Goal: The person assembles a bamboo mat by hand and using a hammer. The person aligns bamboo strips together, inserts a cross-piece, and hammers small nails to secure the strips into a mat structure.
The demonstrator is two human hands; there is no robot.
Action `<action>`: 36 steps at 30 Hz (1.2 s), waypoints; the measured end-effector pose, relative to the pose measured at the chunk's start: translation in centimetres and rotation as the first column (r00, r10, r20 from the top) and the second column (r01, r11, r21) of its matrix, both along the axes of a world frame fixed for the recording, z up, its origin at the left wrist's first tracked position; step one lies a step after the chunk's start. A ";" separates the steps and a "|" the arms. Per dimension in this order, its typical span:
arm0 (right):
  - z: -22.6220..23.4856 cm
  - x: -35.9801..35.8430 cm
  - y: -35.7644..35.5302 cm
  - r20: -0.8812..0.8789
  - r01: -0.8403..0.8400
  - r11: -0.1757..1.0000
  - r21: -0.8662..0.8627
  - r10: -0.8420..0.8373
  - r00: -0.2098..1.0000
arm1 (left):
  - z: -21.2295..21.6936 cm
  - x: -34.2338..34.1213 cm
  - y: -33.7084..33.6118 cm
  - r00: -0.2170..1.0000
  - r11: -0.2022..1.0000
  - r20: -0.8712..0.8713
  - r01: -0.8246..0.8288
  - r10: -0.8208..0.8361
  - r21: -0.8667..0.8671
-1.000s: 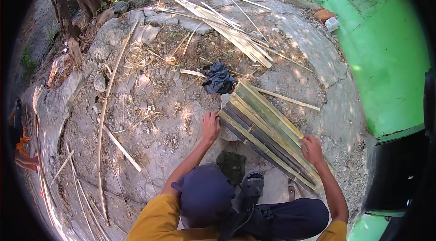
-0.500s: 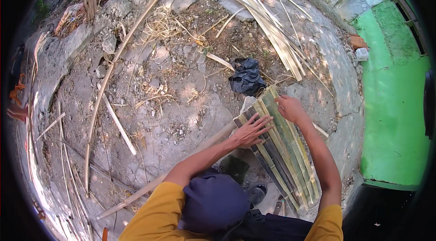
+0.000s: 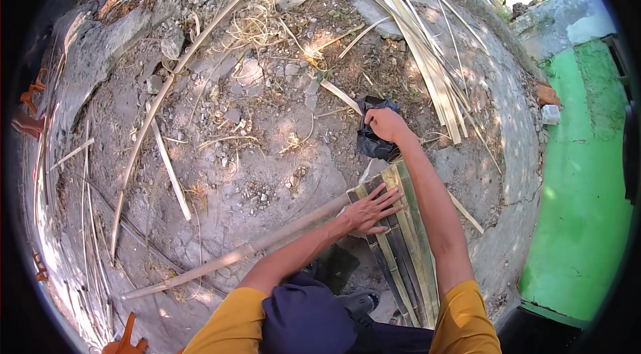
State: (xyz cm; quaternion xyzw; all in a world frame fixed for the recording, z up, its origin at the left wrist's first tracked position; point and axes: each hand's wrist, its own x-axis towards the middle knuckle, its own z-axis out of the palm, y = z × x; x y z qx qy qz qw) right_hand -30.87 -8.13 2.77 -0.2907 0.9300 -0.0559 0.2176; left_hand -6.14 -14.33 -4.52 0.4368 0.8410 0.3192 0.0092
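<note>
Left hand (image 3: 371, 209), fingers spread, pressed flat on the near end of a bundle of green-and-yellow split bamboo slats (image 3: 399, 240) lying side by side on the ground just ahead of the knees. Right hand (image 3: 385, 124) stretched farther out, fingers curled onto a crumpled black plastic bag (image 3: 371, 144) resting on the dirt just beyond the far end of the slats; grip on it hard to make out, so whether pinched or only touched cannot be told. Long pale bamboo pole (image 3: 234, 257) running diagonally under the left forearm toward the lower left. Heap of long pale bamboo strips (image 3: 427, 67) fanned out beyond the bag, near a green painted wall (image 3: 581, 220) on the right. Short flat bamboo splint (image 3: 168, 167) lying alone on the bare packed earth, well to the left.
</note>
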 end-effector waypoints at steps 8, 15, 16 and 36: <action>0.0 -0.2 4.6 -0.150 0.150 0.936 0.318 -0.106 0.983 | -0.4 0.2 -0.2 1.000 1.000 0.014 0.000 0.000 0.009; -3.7 0.1 4.7 -0.423 0.052 0.963 0.264 0.068 0.904 | 0.4 0.1 0.5 1.000 1.000 -0.015 0.000 0.000 0.018; -4.0 0.2 5.2 -0.375 0.031 0.974 0.224 0.057 0.925 | 0.4 0.0 0.8 1.000 1.000 -0.021 0.008 -0.008 0.007; -4.7 2.8 5.4 -0.385 0.370 0.879 -0.300 -0.467 0.796 | 0.0 0.7 0.5 1.000 1.000 0.011 0.010 -0.011 0.021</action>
